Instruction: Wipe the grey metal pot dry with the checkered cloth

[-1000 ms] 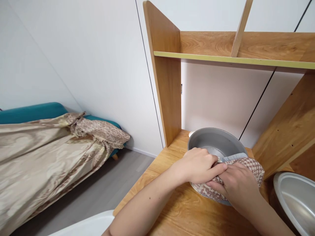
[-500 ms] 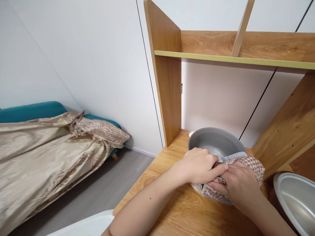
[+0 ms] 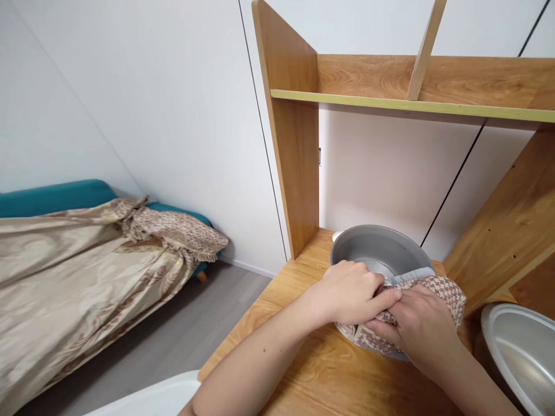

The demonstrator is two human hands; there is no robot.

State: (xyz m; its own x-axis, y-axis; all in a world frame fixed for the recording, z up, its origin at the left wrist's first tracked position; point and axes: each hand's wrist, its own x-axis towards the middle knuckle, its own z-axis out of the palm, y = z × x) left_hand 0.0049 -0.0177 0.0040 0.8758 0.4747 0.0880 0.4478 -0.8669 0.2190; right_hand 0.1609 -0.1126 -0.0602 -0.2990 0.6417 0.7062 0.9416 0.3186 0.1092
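Observation:
A grey round pot [image 3: 377, 248] stands on the wooden desk [image 3: 303, 358], a white knob or handle showing at its far left side. Over its near rim hangs a brown-and-white patterned cloth [image 3: 446, 294] with a pale blue lining. My left hand [image 3: 355, 292] is closed on the cloth at the rim, its thumb reaching toward the other hand. Pressed up against it, my right hand [image 3: 422, 323] grips the same cloth, thumb toward the left. The fingertips of both hands are hidden in the folds.
A silver metal basin or lid [image 3: 526, 346] lies at the right. Above the pot runs a wooden shelf [image 3: 390, 104] with upright side panels [image 3: 299, 173]. A white rounded edge [image 3: 160, 398] is at lower left. Beyond it stands a teal sofa [image 3: 73, 193] under a beige cover [image 3: 87, 289].

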